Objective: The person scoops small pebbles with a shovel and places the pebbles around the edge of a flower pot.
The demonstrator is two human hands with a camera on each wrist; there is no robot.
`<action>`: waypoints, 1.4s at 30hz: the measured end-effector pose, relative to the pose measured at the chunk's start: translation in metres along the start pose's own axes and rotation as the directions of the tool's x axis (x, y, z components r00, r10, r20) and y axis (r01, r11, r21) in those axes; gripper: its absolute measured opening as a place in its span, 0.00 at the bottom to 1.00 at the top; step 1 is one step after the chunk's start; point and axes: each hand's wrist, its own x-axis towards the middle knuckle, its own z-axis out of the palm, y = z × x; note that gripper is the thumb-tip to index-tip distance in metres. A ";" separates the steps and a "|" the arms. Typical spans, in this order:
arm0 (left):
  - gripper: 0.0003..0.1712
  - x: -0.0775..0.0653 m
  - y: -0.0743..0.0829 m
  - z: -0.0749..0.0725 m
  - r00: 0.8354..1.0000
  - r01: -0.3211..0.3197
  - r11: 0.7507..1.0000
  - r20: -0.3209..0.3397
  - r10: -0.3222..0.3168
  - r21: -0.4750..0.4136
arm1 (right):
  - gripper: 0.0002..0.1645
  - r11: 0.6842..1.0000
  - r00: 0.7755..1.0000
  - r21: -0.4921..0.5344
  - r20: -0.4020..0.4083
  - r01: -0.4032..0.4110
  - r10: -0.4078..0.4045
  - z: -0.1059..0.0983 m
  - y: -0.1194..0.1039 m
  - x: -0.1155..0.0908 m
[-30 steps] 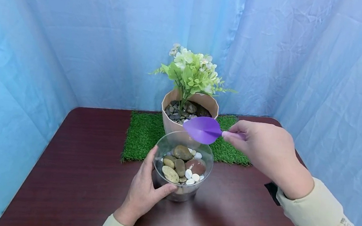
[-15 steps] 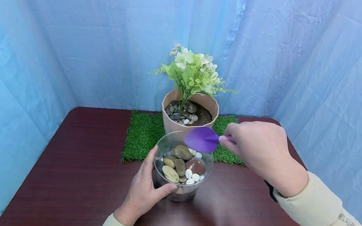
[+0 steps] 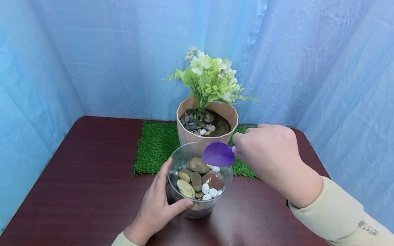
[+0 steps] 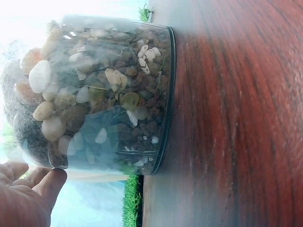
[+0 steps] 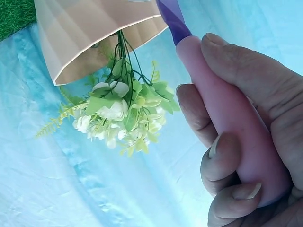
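My left hand (image 3: 154, 207) holds the left side of a clear plastic container (image 3: 199, 210), thumb at the near rim and fingers along the side. Large brown and reddish stones (image 3: 196, 182) and small white pebbles (image 3: 213, 192) show at its top. Through its wall, the left wrist view shows mixed gravel (image 4: 137, 94) further down. My right hand (image 3: 270, 155) grips a small garden trowel (image 3: 218, 154) by its pink handle (image 5: 227, 109), fingers wrapped round it. The trowel's purple blade is tilted over the container's far right rim and carries no visible stones.
Just behind the container stands a beige faceted pot (image 3: 188, 134) with a white-flowered green plant (image 3: 207, 75), grey stones (image 3: 191, 124) and dark soil (image 3: 223, 126). A green turf mat (image 3: 153, 150) lies under it on the dark wooden table (image 3: 85, 175). Blue curtains (image 3: 147, 44) enclose the table.
The trowel blade has dropped from near the pot's front rim to over the container, turning as my right hand rolled over and shifted left. My left hand and the container have stayed put.
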 end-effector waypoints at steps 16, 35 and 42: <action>0.68 0.000 -0.002 0.001 1.000 -0.013 1.000 -0.004 0.013 0.002 | 0.25 0.983 0.991 -0.121 0.028 0.136 -0.133 0.007 -0.015 0.016; 0.67 0.000 -0.002 0.001 1.000 -0.008 1.000 0.002 0.008 -0.004 | 0.27 0.949 0.963 -0.197 0.163 0.247 -0.216 0.012 -0.037 0.034; 0.67 -0.001 -0.001 0.000 1.000 0.002 1.000 0.003 -0.002 -0.004 | 0.28 0.942 0.947 -0.191 0.226 0.274 -0.230 0.011 -0.047 0.038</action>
